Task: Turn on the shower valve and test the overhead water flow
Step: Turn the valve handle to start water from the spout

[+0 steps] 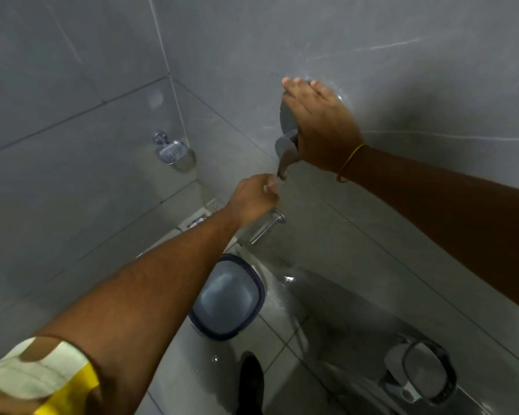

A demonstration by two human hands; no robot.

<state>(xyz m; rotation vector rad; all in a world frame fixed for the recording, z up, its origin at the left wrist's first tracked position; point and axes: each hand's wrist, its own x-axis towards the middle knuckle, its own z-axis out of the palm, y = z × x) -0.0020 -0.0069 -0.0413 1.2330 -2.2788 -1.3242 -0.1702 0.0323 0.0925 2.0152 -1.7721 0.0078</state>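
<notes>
A chrome shower valve [286,121] with a round plate is set in the grey tiled wall. My right hand [318,127] lies flat over the plate, fingers pointing up and covering most of it. The valve's lever handle [283,158] hangs down from under the palm. My left hand [256,194] is just below, its thumb and fingers pinched on the lever's tip. A chrome spout [267,224] sticks out of the wall below the left hand. No overhead shower head is in view.
A chrome soap dish [174,152] is fixed in the wall corner at left. A blue-rimmed bucket [228,298] of water stands on the wet tiled floor. A second bucket shape [426,372] shows at lower right, seemingly a reflection in the glossy wall.
</notes>
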